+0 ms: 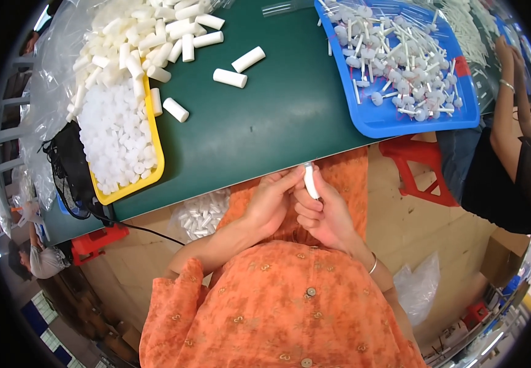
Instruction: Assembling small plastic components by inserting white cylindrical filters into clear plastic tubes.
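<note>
Just off the table's front edge, my right hand (pixel 325 211) is closed around a short white cylinder (pixel 310 182) held nearly upright. A small greyish piece shows at the cylinder's upper end. My left hand (pixel 276 197) meets it from the left, thumb and fingers pinched together against its side; whether something small is between those fingertips is hidden. On the table, loose white cylinders (pixel 230 78) lie ahead of my hands. A yellow tray (pixel 159 147) at the left holds many small white plastic caps (pixel 118 135).
A blue tray (pixel 375 129) at the right is full of white sticks with round pale discs. White cylinders are heaped (pixel 149 37) at the far left on the green table (pixel 265 129). A bag of white pieces (pixel 203 214) sits below the edge. Another person's arm (pixel 507 116) is at the right.
</note>
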Tool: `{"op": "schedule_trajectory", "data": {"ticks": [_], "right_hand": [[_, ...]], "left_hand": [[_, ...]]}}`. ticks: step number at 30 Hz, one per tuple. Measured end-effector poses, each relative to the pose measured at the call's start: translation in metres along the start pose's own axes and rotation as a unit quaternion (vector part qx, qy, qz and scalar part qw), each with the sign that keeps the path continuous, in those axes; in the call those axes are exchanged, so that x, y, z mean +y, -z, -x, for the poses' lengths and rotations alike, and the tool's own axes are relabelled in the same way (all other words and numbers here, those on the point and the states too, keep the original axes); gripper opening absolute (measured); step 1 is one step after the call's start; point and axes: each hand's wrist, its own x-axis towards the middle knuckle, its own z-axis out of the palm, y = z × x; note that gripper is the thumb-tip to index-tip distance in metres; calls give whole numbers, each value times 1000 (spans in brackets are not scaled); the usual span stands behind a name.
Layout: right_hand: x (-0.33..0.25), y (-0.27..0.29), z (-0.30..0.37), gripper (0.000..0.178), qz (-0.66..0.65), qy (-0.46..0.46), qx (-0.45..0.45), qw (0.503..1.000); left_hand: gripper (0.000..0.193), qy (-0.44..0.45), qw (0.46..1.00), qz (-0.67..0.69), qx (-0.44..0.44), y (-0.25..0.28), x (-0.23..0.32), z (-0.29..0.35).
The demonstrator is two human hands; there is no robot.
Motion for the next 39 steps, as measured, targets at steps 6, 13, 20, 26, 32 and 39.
{"op": "schedule_trajectory", "data": {"ticks": [6,13,20,26,32,39], "right_hand": [[9,8,-13,36,69,72,-31,995],[27,2,-13,37,38,109,-29,993],[0,18,14,40,654,246,-5,715],[-9,-7,24,69,719,444,-80,528],[-10,-9,17,66,734,470,-92,481],[-3,-15,14,65,739,456,-67,492]], "left_hand": [[26,3,1000,15,-5,3,-2,-1],[27,5,996,-12,93,-12,-1,4],[34,-57,994,-87,-21,-1,14,39],[33,-34,996,-26,-78,9,12,62],[28,-26,992,-11,-123,12,-3,56],[26,-65,988,46,-133,9,-10,55]]}}
